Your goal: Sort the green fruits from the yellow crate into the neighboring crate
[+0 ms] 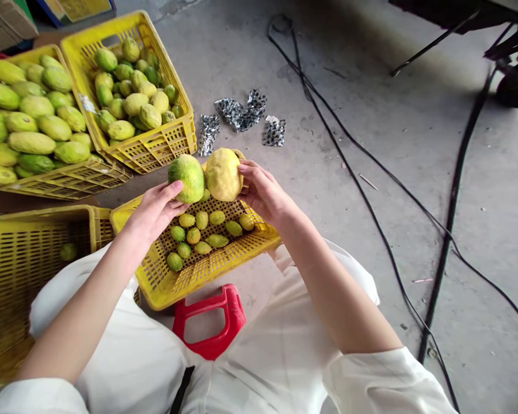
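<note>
My left hand is closed around a green-and-yellow citrus fruit, thumb on its near side. In my right hand is a bumpy yellow citrus fruit, gripped from its right side. The two fruits are held up side by side, close together, over a yellow plastic crate. Several small green-yellow fruits lie on that crate's bottom. Part of the crate's far side is hidden behind the held fruits and my hands.
At the upper left, one yellow crate and a fuller crate hold many fruits. A crate at left has one fruit showing. A red stool is beneath me. Foil blister packs and black cables lie on the floor.
</note>
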`<state>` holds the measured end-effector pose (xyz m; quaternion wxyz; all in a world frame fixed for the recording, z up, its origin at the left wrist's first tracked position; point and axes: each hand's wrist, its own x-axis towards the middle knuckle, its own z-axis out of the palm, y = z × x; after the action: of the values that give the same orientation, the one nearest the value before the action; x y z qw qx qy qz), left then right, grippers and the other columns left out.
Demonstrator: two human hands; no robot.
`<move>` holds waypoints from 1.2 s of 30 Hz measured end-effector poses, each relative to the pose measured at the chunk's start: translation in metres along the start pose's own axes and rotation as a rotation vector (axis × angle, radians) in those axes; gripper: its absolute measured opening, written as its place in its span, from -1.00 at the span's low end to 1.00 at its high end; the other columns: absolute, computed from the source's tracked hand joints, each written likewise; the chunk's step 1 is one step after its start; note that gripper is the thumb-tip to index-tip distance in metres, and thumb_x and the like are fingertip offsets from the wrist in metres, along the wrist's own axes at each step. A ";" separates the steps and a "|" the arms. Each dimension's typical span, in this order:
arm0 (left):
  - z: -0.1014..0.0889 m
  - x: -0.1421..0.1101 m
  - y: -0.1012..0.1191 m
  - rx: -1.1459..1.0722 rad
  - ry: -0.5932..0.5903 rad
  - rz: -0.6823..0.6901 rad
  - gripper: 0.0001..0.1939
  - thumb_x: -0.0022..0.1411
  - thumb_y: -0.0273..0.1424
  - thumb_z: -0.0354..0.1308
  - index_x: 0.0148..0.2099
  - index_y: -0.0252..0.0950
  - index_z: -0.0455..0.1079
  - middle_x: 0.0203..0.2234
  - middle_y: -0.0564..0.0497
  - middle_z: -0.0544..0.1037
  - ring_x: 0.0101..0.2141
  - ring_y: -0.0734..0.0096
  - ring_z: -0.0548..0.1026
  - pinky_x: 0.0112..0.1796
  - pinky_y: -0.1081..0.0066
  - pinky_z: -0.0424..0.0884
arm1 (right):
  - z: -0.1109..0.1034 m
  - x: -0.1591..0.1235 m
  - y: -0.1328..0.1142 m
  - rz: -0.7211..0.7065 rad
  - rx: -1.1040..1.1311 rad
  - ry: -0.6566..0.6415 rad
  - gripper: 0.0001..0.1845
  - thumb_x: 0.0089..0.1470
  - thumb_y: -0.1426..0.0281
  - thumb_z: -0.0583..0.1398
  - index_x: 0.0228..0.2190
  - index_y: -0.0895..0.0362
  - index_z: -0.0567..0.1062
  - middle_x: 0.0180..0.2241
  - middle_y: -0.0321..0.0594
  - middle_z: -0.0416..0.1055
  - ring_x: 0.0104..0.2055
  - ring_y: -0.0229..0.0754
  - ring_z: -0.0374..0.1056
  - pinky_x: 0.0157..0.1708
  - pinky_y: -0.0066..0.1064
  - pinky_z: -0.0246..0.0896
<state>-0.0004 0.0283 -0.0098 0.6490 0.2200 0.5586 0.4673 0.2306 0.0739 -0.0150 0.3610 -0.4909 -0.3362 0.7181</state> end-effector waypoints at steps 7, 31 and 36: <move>0.002 -0.002 0.001 0.019 0.036 -0.023 -0.53 -0.06 -0.19 0.61 -0.17 -0.27 0.55 -0.29 -0.09 0.71 -0.03 0.00 0.70 0.03 0.08 0.62 | 0.001 -0.004 -0.001 -0.025 -0.023 -0.046 -0.36 -0.14 -0.06 0.51 -0.11 -0.01 0.55 -0.10 -0.19 0.58 0.13 0.03 0.52 0.11 -0.13 0.55; -0.003 0.002 -0.001 -0.036 0.045 -0.031 -0.53 0.00 -0.15 0.57 -0.11 -0.23 0.52 -0.20 -0.12 0.70 -0.04 0.02 0.66 0.02 0.06 0.58 | -0.003 0.001 0.001 -0.014 0.027 -0.050 -0.44 -0.01 -0.08 0.48 -0.13 0.03 0.60 -0.09 -0.16 0.64 0.08 0.00 0.59 0.12 -0.17 0.58; -0.003 0.002 0.001 -0.026 0.048 -0.030 -0.58 -0.03 -0.23 0.57 -0.19 -0.25 0.51 -0.29 -0.05 0.69 -0.19 0.19 0.65 -0.06 0.16 0.57 | -0.001 -0.003 -0.003 -0.042 0.013 -0.073 -0.31 -0.14 -0.06 0.56 -0.10 0.11 0.60 -0.06 -0.08 0.65 0.14 0.04 0.57 0.18 -0.13 0.56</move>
<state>-0.0036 0.0303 -0.0107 0.6454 0.1916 0.5710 0.4699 0.2330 0.0731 -0.0111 0.3668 -0.4548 -0.3548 0.7299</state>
